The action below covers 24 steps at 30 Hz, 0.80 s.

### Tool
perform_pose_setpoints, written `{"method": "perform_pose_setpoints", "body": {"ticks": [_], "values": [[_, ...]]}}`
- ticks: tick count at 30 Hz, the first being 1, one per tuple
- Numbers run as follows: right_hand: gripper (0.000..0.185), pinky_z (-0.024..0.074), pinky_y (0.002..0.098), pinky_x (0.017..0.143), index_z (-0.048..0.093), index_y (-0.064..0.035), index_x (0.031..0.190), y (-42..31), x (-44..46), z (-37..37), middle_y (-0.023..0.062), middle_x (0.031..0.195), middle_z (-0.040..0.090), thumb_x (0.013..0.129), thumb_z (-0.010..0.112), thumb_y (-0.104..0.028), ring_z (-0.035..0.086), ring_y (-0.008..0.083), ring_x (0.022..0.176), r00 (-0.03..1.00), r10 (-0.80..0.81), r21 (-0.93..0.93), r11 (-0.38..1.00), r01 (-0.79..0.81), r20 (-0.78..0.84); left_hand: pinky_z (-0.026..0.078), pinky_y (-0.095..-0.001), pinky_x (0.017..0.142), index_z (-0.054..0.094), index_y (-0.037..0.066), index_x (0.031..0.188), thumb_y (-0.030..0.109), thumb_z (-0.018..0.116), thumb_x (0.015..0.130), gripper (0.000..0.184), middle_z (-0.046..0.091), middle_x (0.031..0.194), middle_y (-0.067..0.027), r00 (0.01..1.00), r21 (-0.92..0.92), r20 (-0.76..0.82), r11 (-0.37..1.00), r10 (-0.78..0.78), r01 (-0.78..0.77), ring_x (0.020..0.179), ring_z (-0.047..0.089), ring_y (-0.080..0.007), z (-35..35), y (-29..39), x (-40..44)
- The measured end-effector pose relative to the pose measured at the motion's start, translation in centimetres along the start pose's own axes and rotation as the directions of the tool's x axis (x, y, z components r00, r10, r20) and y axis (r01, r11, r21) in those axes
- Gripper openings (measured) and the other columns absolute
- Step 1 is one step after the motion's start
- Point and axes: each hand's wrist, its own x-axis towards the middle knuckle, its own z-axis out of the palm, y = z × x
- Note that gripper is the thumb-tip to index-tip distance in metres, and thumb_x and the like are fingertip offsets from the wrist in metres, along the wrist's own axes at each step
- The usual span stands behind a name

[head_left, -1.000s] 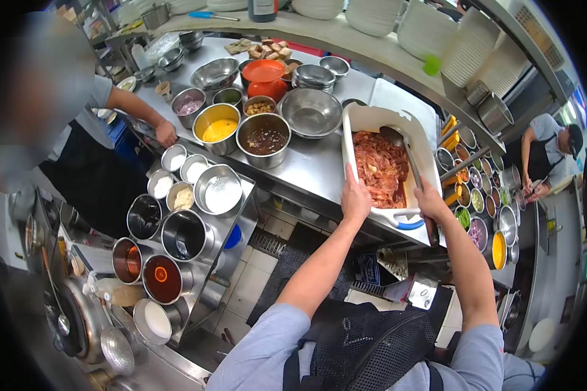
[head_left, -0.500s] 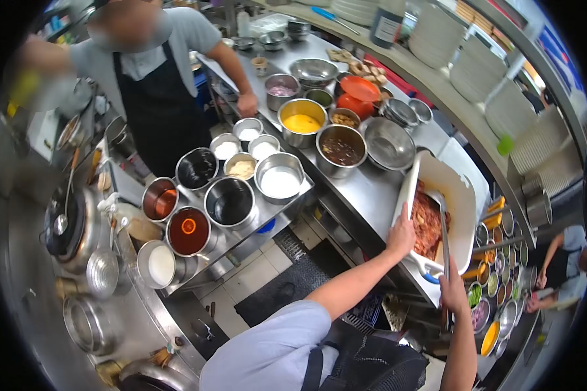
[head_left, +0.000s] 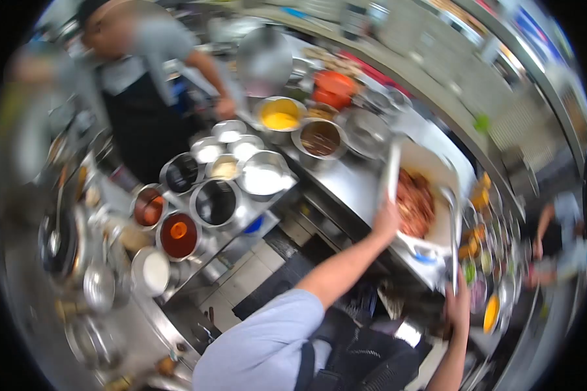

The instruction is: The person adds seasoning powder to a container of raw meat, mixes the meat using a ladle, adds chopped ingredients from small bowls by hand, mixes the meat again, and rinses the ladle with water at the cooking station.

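My left hand [head_left: 386, 218] grips the near left edge of a white rectangular tub [head_left: 407, 153]. Inside the tub, mostly against its left side, lies reddish marinated meat [head_left: 415, 203]. My right hand [head_left: 458, 301] is closed on the handle of a long metal ladle [head_left: 454, 241], just outside the tub's near right corner. The ladle's head end reaches over the tub's right side, beside the meat; motion blurs it. A blue piece [head_left: 425, 255] shows at the tub's near edge.
Left of the tub are a steel bowl [head_left: 365, 132], a pot of brown sauce [head_left: 320, 137] and a pot of yellow liquid [head_left: 280, 115]. Several pots stand on a lower-left counter [head_left: 246, 215]. One person [head_left: 134, 98] stands at upper left, another [head_left: 557, 228] at far right.
The view has swung, shifting the tub right in the picture. My right hand has moved from the tub's near edge, drawing the ladle handle back; the ladle has shifted toward the tub's right side.
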Motion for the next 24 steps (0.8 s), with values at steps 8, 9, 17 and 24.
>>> {"method": "perform_pose_setpoints", "body": {"ticks": [8, 9, 17, 24], "values": [[0.056, 0.0470, 0.0579, 0.102, 0.042, -0.0050, 0.154, 8.3, 8.7, 3.6, 0.0395, 0.115, 0.066, 0.105, 0.054, -0.030, 0.061, 0.0556, 0.116, 0.959, 0.269, -0.241, 0.940, -0.242, 0.088, 0.052, -0.0538, 0.093, 0.027, 0.001, 0.158, 0.019, 0.051, 0.106, 0.061, 0.066, 0.121, -0.0328, 0.998, 0.148, 0.025, 0.987, 0.054, -0.058, 0.109, 0.065, -0.0490, 0.1, 0.3, -0.7], [0.053, 0.0545, 0.0573, 0.091, 0.041, -0.0008, 0.150, 9.6, 9.3, 4.4, 0.0394, 0.104, 0.068, 0.107, 0.050, -0.031, 0.069, 0.0523, 0.099, 0.970, 0.226, -0.320, 0.929, -0.187, 0.088, 0.052, -0.0538, 0.093, 0.027, 0.001, 0.158, 0.019, 0.051, 0.106, 0.061, 0.066, 0.121, -0.0328, 0.998, 0.152, 0.035, 0.987, 0.057, -0.062, 0.109, 0.065, -0.0490, -0.1, 0.3, -0.7], [0.046, 0.0601, 0.0551, 0.078, 0.041, -0.0002, 0.140, 8.6, 11.8, 4.2, 0.0337, 0.095, 0.071, 0.110, 0.042, -0.035, 0.074, 0.0455, 0.082, 0.941, 0.305, -0.508, 0.840, -0.192, 0.149, 0.049, -0.0563, 0.095, 0.025, 0.002, 0.159, 0.019, 0.050, 0.106, 0.061, 0.062, 0.132, -0.0321, 0.996, 0.093, 0.088, 0.996, -0.007, -0.002, 0.112, 0.063, -0.0505, -0.6, 0.9, -0.7], [0.055, 0.0600, 0.0560, 0.078, 0.029, 0.0003, 0.154, 6.2, 15.2, 3.9, 0.0268, 0.099, 0.074, 0.109, 0.044, -0.028, 0.075, 0.0439, 0.088, 0.930, 0.310, -0.774, 0.631, -0.047, 0.196, 0.049, -0.0556, 0.096, 0.026, 0.004, 0.159, 0.018, 0.051, 0.105, 0.061, 0.061, 0.135, -0.0306, 0.998, 0.050, 0.066, 0.999, 0.010, -0.014, 0.115, 0.063, -0.0502, -0.8, 1.1, -0.6]]}}
